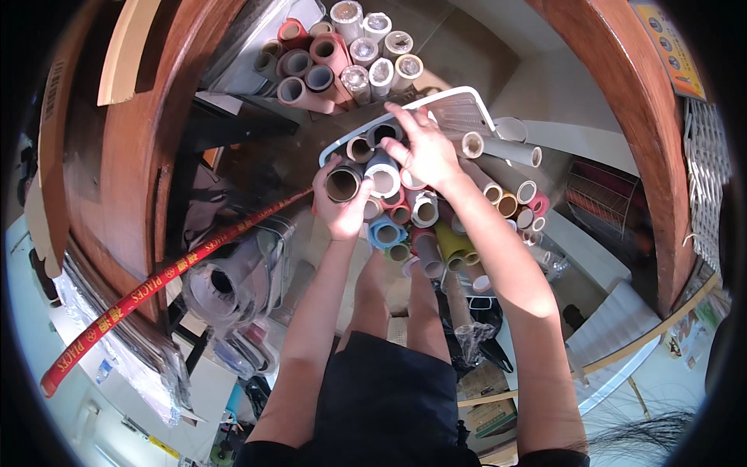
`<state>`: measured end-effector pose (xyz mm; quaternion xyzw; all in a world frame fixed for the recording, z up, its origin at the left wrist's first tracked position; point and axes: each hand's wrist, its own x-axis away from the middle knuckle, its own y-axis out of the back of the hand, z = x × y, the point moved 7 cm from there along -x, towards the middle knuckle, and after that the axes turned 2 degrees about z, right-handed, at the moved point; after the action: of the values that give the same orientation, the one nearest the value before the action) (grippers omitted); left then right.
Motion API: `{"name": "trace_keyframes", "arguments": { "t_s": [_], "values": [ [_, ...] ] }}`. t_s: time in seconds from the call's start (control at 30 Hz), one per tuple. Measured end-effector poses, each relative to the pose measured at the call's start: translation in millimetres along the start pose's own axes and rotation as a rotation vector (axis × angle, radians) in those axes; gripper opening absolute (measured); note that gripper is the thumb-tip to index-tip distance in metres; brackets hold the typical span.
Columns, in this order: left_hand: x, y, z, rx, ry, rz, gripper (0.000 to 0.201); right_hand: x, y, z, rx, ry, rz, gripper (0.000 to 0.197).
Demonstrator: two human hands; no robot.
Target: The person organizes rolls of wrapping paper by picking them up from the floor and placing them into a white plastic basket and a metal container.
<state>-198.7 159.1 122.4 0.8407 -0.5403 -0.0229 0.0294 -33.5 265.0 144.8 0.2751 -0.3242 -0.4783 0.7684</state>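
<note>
I look straight down on a white plastic basket point(467, 95) packed with upright rolls of paper or film in grey, blue, pink, olive and white. My left hand point(340, 204) is wrapped around a dark grey roll point(343, 184) at the basket's left edge. My right hand point(424, 148) lies with fingers spread across the tops of the rolls, its fingertips near a dark roll point(383, 132) and a white roll point(383, 179). A blue roll point(387, 232) stands just below my left hand.
A second cluster of pink and clear-wrapped rolls point(334, 54) stands further back. A long red tube point(167, 272) leans diagonally at left beside large clear film rolls point(226, 284). Curved wooden panels point(132, 148) flank both sides. My bare legs and dark shorts point(389, 389) are below.
</note>
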Motion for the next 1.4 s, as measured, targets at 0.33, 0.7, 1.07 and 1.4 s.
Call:
{"name": "trace_keyframes", "arguments": {
  "t_s": [0.33, 0.7, 1.07, 1.4],
  "values": [
    [-13.8, 5.3, -35.6, -0.202, -0.117, 0.053, 0.042, 12.5, 1.0, -13.8, -0.155, 0.009, -0.25, 0.029],
    [-20.1, -27.7, -56.6, -0.811, -0.514, 0.286, 0.032, 22.1, 5.5, 7.1, 0.106, 0.026, -0.349, 0.039],
    [16.5, -44.6, -98.1, -1.151, -0.566, 0.357, 0.049, 404.1, 136.9, -287.1, 0.012, -0.716, -0.866, 0.083],
    [233.6, -116.7, -124.4, -0.637, -0.468, 0.739, 0.03, 394.2, 11.9, -348.2, -0.106, -0.693, -0.511, 0.021]
  ]
}}
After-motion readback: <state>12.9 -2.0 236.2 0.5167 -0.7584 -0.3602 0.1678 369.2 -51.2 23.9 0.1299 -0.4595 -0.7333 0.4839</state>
